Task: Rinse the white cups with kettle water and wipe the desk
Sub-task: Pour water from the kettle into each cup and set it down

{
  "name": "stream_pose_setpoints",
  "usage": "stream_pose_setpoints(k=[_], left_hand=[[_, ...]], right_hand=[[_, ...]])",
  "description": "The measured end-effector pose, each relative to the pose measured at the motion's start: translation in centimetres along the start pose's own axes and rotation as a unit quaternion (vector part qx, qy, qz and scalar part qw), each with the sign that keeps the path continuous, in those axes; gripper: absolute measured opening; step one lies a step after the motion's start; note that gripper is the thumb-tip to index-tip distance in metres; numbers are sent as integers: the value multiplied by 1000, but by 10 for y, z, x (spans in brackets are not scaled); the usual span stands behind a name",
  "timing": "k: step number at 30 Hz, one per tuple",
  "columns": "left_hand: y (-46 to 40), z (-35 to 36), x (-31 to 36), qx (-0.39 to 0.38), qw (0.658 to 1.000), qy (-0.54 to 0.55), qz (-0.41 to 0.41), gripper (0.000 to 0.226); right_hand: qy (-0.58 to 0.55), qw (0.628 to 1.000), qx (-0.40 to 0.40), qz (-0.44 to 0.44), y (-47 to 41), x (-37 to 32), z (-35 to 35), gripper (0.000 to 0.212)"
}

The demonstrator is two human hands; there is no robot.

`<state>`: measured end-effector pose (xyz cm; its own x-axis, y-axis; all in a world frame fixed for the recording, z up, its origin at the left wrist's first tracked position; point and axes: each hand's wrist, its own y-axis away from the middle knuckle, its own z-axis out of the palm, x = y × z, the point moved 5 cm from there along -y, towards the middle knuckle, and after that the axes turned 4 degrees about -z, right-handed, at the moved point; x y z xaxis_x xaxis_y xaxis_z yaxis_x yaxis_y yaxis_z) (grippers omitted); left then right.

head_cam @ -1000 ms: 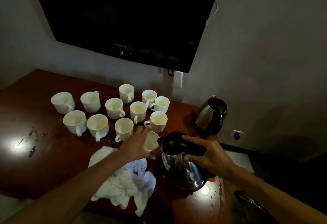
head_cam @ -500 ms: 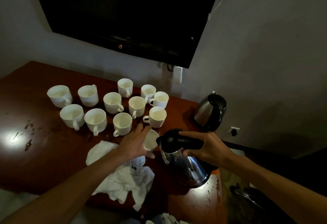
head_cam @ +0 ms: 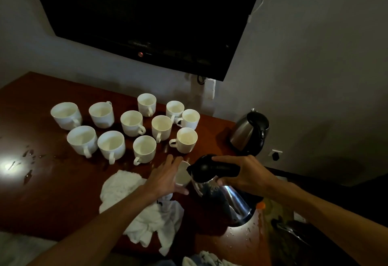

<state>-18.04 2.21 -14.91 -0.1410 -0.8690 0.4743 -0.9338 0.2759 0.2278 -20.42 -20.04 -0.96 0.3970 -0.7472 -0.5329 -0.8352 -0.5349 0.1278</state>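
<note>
Both hands work at the near right of the bench (head_cam: 52,181): left hand (head_cam: 165,178) curls round a white cup (head_cam: 183,173), tilted with its mouth toward the spout; right hand (head_cam: 247,176) clamps the black handle of a steel kettle (head_cam: 218,190), tipped toward that cup. No stream of water can be made out in the dim light. Judged stage: mid-rinse, one cup in hand. Eleven more cups (head_cam: 144,149) stand upright in a loose cluster farther back on the bench, making twelve; whether those are already rinsed cannot be told. Wiping looks not yet done: droplets (head_cam: 28,154) lie at the left, more specks by the kettle base. One crumpled white cloth (head_cam: 147,213) sits under the left forearm. A second kettle (head_cam: 251,132) stands well apart at the back right.
</note>
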Motion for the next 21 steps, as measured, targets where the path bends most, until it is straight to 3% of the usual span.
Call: stream_pose_setpoints(k=[21], left_hand=[[-4,1,-18,1,999,31,-32,105]], right_hand=[[9,1000,-22,6,-7,-3,-3,71]])
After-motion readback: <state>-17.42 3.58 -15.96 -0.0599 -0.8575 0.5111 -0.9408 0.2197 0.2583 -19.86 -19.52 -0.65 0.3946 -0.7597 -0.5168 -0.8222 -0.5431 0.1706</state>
